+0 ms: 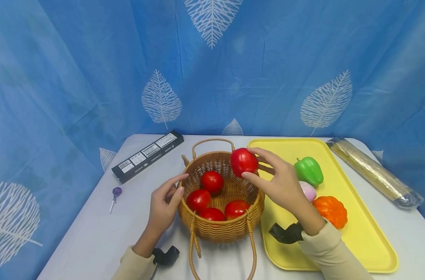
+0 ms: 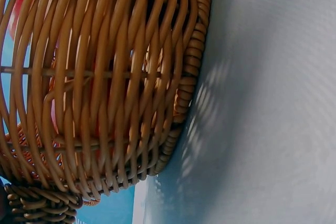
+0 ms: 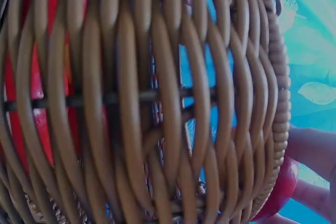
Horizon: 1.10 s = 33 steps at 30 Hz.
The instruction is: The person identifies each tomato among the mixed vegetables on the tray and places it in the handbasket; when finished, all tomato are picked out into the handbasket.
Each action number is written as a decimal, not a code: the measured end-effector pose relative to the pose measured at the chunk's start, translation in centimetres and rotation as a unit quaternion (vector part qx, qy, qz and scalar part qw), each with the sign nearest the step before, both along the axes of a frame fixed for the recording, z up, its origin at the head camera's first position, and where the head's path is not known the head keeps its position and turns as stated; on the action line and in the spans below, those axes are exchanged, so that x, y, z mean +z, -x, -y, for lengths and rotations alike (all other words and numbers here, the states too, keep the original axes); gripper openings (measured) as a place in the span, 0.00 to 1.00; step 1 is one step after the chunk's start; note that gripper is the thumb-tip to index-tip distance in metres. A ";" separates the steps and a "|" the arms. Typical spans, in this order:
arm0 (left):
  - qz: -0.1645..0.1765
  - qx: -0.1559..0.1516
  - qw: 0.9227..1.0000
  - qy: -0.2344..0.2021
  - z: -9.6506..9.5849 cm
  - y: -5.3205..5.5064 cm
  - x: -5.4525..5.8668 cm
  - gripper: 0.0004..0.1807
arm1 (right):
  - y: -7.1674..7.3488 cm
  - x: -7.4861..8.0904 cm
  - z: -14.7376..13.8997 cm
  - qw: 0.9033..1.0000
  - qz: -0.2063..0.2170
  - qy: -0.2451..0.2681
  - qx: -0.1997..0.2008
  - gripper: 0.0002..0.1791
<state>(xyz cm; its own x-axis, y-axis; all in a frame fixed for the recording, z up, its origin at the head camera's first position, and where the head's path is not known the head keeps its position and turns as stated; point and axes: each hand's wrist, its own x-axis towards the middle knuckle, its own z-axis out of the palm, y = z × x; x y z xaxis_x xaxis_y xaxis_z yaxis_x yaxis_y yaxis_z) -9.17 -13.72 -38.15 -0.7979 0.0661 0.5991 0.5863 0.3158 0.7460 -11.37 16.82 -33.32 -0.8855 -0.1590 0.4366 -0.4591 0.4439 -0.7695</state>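
Between thumb and fingers, my right hand [image 1: 280, 184] pinches a red apple [image 1: 244, 162] above the right side of a brown wicker basket [image 1: 219, 231]. Inside that basket lie several more red apples [image 1: 212, 182], mostly along its left and near sides. My left hand [image 1: 165, 204] rests at the basket's left rim, its index finger and thumb touching there; its other fingers are partly hidden. The left wrist view is filled by the basket's woven wall [image 2: 105, 77]. Past the wicker in the right wrist view, the held apple [image 3: 281, 190] shows beside the right fingers [image 3: 315, 153].
A yellow tray [image 1: 352, 249] on the right holds a green bell pepper [image 1: 309, 171], a pinkish item [image 1: 308, 190] and an orange pumpkin [image 1: 330, 212]. Beyond it lies a wrapped roll [image 1: 375, 171]. On the left are a black box [image 1: 147, 156] and a purple lollipop [image 1: 116, 191].
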 end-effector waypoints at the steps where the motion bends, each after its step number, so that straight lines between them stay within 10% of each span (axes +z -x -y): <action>1: 0.001 0.001 1.000 0.001 0.0 0.0 -0.1 0.18 | 0.0 -0.1 0.0 1.000 0.003 0.000 -0.001 0.34; 22: 0.003 0.012 1.000 0.011 1.0 1.4 -2.8 0.19 | 0.6 -1.4 0.7 0.998 0.022 -0.065 -0.006 0.30; 33: 0.003 -0.004 1.000 0.011 0.6 1.2 -1.1 0.17 | 1.0 -1.6 0.1 0.999 0.020 -0.044 -0.012 0.23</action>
